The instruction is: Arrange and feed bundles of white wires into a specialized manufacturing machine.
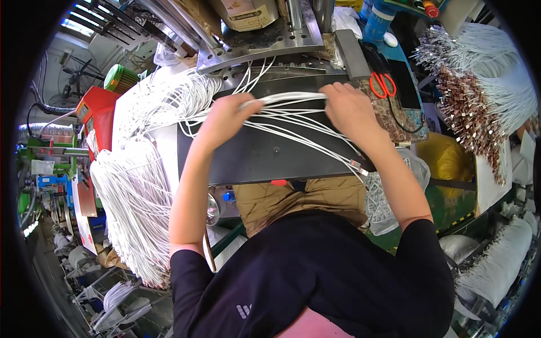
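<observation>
Between my two hands stretches a bunch of white cables (293, 97), held above a black worktop (276, 152). My left hand (228, 117) is closed around the bunch's left part, its thumb pointing right. At the other end, my right hand (350, 111) grips the bunch, with its fingertips hidden under the palm. Several looser cables run below the bunch across the worktop, and a clear plug (357, 167) shows at their end beside my right forearm. Further left, the cables merge with a tangled heap of white cable (169, 104).
A steel machine base (259, 46) stands just beyond my hands. Orange-handled scissors (382, 84) and a black phone-like slab (404, 84) lie at right. A thick cable bundle (131, 208) hangs at left. A clear bag of small parts (386, 200) hangs near my right elbow.
</observation>
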Available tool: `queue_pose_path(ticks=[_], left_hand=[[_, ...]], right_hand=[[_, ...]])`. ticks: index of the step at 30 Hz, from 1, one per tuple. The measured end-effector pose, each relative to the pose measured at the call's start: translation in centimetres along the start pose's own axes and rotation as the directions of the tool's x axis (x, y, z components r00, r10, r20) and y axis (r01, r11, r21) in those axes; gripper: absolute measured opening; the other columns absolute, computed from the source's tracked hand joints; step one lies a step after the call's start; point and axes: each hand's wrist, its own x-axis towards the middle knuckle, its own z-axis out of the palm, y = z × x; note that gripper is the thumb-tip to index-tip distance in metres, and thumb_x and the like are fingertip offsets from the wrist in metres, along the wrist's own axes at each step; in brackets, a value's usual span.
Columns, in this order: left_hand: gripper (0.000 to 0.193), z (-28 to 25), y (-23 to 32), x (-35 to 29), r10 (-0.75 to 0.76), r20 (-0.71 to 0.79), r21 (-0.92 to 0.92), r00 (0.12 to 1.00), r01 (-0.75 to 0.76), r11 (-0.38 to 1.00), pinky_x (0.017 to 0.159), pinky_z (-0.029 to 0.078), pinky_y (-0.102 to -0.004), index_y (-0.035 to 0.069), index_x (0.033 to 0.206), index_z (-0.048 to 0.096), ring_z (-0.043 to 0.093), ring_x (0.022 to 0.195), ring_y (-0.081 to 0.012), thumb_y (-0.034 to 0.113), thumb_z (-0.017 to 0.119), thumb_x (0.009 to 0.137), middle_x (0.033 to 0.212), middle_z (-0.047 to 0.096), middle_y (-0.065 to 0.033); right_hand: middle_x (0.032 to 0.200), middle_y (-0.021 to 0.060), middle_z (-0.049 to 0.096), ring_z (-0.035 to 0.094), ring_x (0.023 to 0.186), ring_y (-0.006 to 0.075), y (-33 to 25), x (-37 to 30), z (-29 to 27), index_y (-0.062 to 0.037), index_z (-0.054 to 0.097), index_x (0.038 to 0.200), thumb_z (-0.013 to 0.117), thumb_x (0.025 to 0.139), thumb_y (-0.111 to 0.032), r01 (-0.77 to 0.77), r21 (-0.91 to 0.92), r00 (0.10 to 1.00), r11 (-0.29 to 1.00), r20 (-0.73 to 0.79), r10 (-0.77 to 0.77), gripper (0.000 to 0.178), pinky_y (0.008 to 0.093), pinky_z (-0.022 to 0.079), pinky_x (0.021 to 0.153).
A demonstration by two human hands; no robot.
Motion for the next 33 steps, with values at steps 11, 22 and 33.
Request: queue_pose_path(ticks=[11, 22, 33], left_hand=[[0.034, 4.6, 5.2, -3.0, 0.076, 0.703, -0.601, 0.707, 0.534, 0.595, 0.058, 0.042, -0.0237, 0.003, 0.106, 0.068, 0.056, 0.07, -0.0091, 0.031, 0.049, 0.107, 0.081, 0.065, -0.0013], [0.03, 9.9, 1.2, -2.4, -0.064, 0.484, -0.654, 0.873, 0.41, 0.635, 0.055, 0.034, -0.0215, 0.003, 0.113, 0.065, 0.042, 0.061, -0.0052, 0.028, 0.052, 0.106, 0.076, 0.055, 0.0027], [0.028, 7.3, -3.8, 4.7, -0.335, 0.298, -0.895, 0.894, 0.383, 0.227, 0.072, 0.055, -0.027, -0.001, 0.117, 0.064, 0.067, 0.08, -0.0164, 0.021, 0.062, 0.099, 0.094, 0.07, -0.0103]], right_hand=[[0.099, 0.0066, 0.065, 0.062, 0.094, 0.0301, -0.1, -1.9, -2.6, -0.0107, 0.066, 0.115, 0.065, 0.083, -0.009, 0.272, -0.195, 0.961, 0.942, 0.109, -0.255, 0.032, 0.0386, 0.053, 0.08], [0.109, 0.0156, 0.069, 0.066, 0.094, 0.0322, -1.7, 1.2, -1.7, -0.0035, 0.069, 0.114, 0.057, 0.1, -0.027, -0.197, 0.744, 0.905, 0.638, 0.388, -0.173, 0.03, 0.0395, 0.052, 0.081], [0.105, 0.0152, 0.067, 0.064, 0.096, 0.0316, 3.4, 5.4, 2.9, -0.0019, 0.066, 0.115, 0.064, 0.089, -0.018, 0.078, -0.141, 0.995, 0.987, 0.08, -0.067, 0.03, 0.0393, 0.051, 0.085]])
